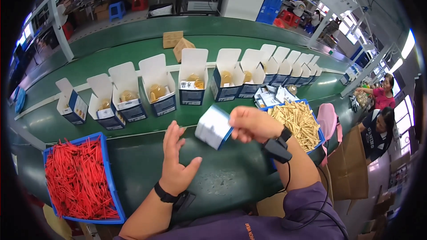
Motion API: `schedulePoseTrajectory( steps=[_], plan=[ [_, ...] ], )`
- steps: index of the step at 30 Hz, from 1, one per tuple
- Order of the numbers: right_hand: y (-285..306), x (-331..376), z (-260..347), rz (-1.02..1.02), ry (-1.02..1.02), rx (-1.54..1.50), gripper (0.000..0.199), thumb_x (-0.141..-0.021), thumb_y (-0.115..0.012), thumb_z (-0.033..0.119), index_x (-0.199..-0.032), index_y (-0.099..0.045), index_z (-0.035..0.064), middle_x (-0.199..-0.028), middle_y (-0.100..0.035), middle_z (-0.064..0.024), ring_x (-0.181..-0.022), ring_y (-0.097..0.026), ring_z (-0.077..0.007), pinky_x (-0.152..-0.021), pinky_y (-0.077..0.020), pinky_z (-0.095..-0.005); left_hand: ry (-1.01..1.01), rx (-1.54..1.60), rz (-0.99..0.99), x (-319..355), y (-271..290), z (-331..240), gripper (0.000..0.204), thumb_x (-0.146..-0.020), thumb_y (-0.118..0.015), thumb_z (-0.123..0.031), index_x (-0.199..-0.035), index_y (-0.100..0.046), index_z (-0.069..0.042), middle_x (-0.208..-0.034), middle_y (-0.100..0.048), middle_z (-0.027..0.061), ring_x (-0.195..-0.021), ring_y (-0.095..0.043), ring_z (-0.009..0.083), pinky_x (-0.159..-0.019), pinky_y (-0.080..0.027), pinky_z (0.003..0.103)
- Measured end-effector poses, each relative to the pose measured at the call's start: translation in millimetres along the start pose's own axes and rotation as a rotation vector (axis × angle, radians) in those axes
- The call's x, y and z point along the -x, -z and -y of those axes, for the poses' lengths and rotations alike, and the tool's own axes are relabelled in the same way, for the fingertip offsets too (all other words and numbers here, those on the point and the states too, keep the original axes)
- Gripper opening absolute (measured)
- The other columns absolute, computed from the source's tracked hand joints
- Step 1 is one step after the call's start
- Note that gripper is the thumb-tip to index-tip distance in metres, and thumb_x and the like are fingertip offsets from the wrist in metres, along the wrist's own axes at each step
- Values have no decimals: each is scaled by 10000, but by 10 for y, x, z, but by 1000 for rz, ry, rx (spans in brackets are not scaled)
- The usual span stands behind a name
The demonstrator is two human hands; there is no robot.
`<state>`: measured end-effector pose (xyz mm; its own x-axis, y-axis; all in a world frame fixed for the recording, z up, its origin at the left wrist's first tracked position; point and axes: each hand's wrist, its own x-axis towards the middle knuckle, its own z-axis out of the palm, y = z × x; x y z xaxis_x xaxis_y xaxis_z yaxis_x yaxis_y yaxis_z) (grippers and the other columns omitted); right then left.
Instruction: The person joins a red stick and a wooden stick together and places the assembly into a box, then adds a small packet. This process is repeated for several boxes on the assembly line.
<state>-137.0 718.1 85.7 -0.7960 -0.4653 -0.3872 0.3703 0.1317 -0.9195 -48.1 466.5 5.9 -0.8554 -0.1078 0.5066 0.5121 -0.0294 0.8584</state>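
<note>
My right hand (pixel 253 123) pinches the edge of a white-and-blue card-like piece (pixel 212 129) above the green bench (pixel 151 162). The piece is blurred, so I cannot tell whether it is a folded leaflet or a small carton. To its left, my left hand (pixel 177 162) is raised with thumb and fingers apart, holding nothing. Beyond both hands runs a row of white-and-blue boxes (pixel 192 95) with lids up. Amber, rounded items (pixel 156 91) show inside several of them. Beside my right hand, white-and-blue packets (pixel 269 97) lie in a loose pile.
A blue-rimmed tray of red thin sticks (pixel 80 180) stands at left; another tray holds tan stick-like pieces (pixel 296 122) at right. Two small brown cartons (pixel 172 39) lie behind the row. A pink bag (pixel 328 120), a large cardboard box (pixel 349 169) and two people are farther right.
</note>
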Motion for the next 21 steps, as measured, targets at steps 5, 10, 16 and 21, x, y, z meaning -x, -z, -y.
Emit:
schedulePoseTrajectory(
  steps=[5, 10, 16, 21],
  plan=[
    [-283, -162, -412, 276, -186, -109, 114, -1035, -621, 200, -1036, -590, 90, -779, -709, -36, -547, -607, -81, -478, -453, -207, -214, -328, 298, -54, 139, -33, 515, -827, -693, 68, -1326, -616, -35, -1363, -588, 161, -1247, -572, 256, -996, -497, 374],
    [-433, -246, -490, 117, -40, 85, 235, -1044, -614, 231, -1196, -589, 54, -986, -709, -73, -765, -656, -106, -653, -532, -241, 54, -235, 194, 45, 161, 212, 246, -891, -686, 19, -1130, -701, -33, -1076, -695, 106, -966, -676, 193, -844, -549, 327],
    [-807, -73, -810, 22, 299, 734, 397, -1006, -666, 274, -1308, -596, 26, -1168, -654, -126, -944, -654, -210, -827, -551, -334, 356, -153, 76, 69, 41, 305, 130, -999, -625, -60, -1119, -660, -23, -939, -673, 38, -847, -641, 88, -775, -536, 250],
    [-1054, 86, -839, -82, 457, 695, 377, -987, -686, 245, -1272, -615, 9, -1103, -673, -140, -933, -656, -243, -845, -546, -361, 461, -23, -46, 82, -24, 466, 158, -1001, -606, -67, -1143, -667, -33, -914, -677, 58, -769, -655, 113, -704, -547, 281]
  ],
)
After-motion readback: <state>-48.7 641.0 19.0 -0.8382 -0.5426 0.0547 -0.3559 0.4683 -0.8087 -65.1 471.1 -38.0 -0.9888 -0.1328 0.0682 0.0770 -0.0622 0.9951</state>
